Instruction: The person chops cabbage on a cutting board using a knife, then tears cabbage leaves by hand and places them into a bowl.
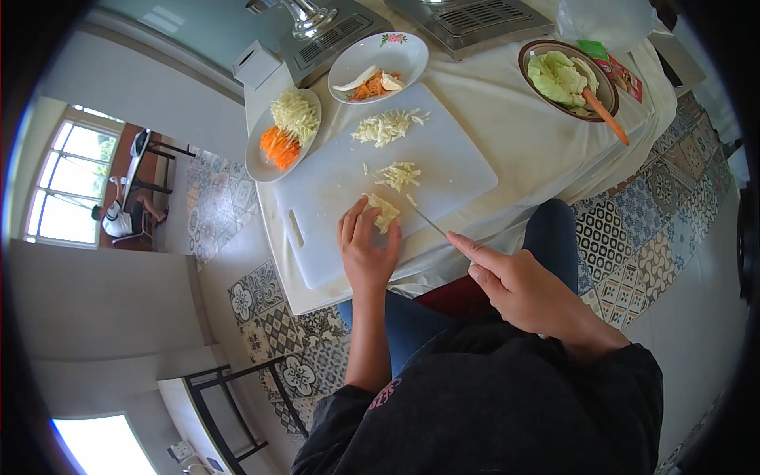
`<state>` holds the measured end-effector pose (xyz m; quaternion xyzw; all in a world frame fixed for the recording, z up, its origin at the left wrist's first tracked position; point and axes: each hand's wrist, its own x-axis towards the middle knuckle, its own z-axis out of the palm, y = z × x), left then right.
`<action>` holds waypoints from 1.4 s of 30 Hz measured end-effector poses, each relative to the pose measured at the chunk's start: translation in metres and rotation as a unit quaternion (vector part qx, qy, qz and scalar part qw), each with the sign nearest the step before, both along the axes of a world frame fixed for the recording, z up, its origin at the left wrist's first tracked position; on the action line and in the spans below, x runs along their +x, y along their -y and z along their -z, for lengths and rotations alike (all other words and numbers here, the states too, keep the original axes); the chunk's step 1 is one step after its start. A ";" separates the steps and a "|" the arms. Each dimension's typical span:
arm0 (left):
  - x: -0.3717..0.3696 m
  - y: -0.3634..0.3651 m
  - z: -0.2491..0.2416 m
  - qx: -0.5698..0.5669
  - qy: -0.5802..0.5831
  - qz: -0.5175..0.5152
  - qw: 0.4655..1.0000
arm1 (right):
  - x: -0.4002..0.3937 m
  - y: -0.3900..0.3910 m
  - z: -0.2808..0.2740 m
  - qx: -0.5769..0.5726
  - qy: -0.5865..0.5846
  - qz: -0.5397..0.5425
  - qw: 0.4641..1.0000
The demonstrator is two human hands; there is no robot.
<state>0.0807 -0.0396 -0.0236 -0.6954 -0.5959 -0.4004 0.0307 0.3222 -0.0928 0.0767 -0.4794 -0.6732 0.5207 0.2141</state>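
My left hand (368,244) presses a pale yellow cabbage piece (383,214) onto the white cutting board (455,162), fingers curled around its left side. In my right hand (518,289) is a knife (430,223); its thin blade points up and left, with the tip close beside the cabbage piece. Most of the handle is hidden in my grip. Just beyond the blade lies a small heap of cut cabbage strips (398,175). Farther up the board is a larger pile of shredded cabbage (388,127).
Left of the board, a plate (257,168) holds shredded carrot and cabbage. A floral bowl (412,57) with carrot shreds and pale pieces stands behind. At right, a brown-rimmed bowl (526,59) holds cabbage leaves and a carrot (606,117). Stoves (475,28) line the back. A person sits far left.
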 end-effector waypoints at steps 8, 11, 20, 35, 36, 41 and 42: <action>-0.005 -0.001 0.006 -0.008 0.018 -0.008 1.000 | -0.012 -0.001 0.016 0.033 -0.032 -0.015 0.999; -0.003 -0.002 0.004 -0.015 0.030 -0.015 0.999 | -0.017 -0.002 0.021 0.040 -0.033 -0.014 0.999; -0.005 -0.003 0.002 -0.043 0.027 0.007 0.999 | -0.016 -0.007 0.018 0.050 -0.001 -0.030 0.998; -0.003 -0.004 0.004 -0.056 0.000 -0.013 0.998 | -0.017 -0.011 0.024 0.052 0.020 -0.029 0.998; -0.002 -0.004 0.003 -0.055 -0.002 -0.015 0.998 | -0.016 -0.011 0.025 0.053 0.020 -0.030 0.998; -0.001 -0.004 0.003 -0.054 -0.010 -0.025 0.998 | 0.004 0.001 0.017 0.057 0.032 -0.050 0.997; -0.001 -0.004 0.003 -0.055 -0.012 -0.024 0.998 | 0.008 0.002 0.009 0.038 0.045 -0.058 0.997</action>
